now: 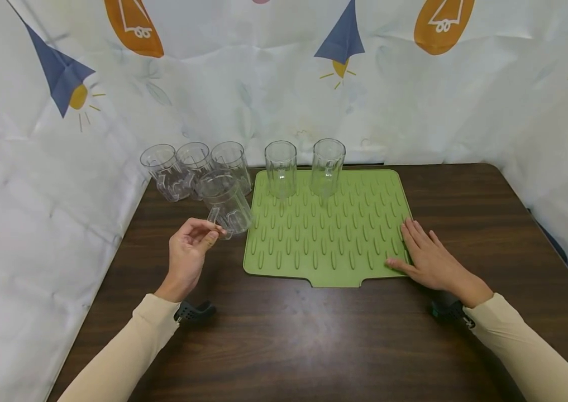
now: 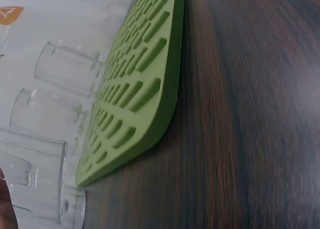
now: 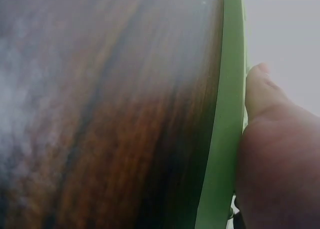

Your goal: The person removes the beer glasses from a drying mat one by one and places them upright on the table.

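My left hand pinches the handle of a clear glass mug at the left edge of the green ridged mat. In the left wrist view, that mug shows at the lower left, with only a bit of the hand in frame. Whether its base touches the table is hard to tell. On the mat's right edge rests my right hand, fingers extended and thumb spread. The right wrist view shows its thumb over the mat's side.
Two glass mugs, one left and one right, stand on the mat's back part. Several more mugs cluster at the table's back left. Behind the dark wooden table hangs a patterned white cloth.
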### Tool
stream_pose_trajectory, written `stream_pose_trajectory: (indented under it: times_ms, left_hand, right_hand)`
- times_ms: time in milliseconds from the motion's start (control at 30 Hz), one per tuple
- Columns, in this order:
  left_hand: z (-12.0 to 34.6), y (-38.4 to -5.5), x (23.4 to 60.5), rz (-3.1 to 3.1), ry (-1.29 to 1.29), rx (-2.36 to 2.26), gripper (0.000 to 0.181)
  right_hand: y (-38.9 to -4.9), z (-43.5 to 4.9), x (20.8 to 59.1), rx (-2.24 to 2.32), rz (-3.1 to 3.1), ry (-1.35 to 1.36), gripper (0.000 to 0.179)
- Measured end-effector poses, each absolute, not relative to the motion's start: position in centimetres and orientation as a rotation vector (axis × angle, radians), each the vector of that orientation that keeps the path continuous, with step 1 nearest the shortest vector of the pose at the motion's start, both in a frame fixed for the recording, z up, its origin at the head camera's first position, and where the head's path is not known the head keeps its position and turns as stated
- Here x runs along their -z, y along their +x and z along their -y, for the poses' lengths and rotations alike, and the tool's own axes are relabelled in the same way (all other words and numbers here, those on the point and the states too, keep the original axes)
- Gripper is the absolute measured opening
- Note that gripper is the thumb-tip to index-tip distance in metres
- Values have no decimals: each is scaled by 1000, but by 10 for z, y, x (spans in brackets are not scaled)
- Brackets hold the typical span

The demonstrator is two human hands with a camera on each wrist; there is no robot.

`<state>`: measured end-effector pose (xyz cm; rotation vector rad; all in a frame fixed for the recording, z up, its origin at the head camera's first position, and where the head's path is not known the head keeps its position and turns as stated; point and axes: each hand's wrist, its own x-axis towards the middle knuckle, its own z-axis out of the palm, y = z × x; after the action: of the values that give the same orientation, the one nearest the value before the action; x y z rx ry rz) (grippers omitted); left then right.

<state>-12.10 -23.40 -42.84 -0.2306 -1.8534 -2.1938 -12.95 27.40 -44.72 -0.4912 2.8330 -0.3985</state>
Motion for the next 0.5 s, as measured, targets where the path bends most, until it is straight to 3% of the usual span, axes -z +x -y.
stream_pose_trajectory:
  times_ms: [500]
  left_hand:
    - [265,-122,433,1858,-180,2143,9]
  right_hand:
    - [-130,-275,451,383,-2848,-501,100]
